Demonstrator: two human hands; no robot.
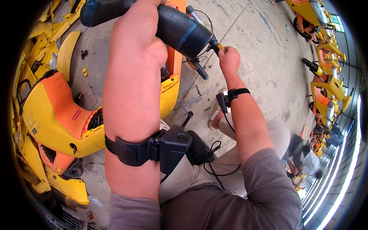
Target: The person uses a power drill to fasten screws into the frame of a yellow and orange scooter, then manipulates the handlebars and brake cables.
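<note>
Two hands share the driver (186, 32), raised above the floor (264, 73): the left hand (147, 9), wrapped round it at the view's top edge, should keep it steady while the right hand (230, 59) pinches its nose (219, 46) squarely.

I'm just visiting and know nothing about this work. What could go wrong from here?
The right hand has its fingers right at the tip of the power tool gripped by the left hand; if it started up, they could get pinched or twisted. The black cable looped over the lap might snag as the arms move. The small yellow part on the floor could get kicked away.
</note>
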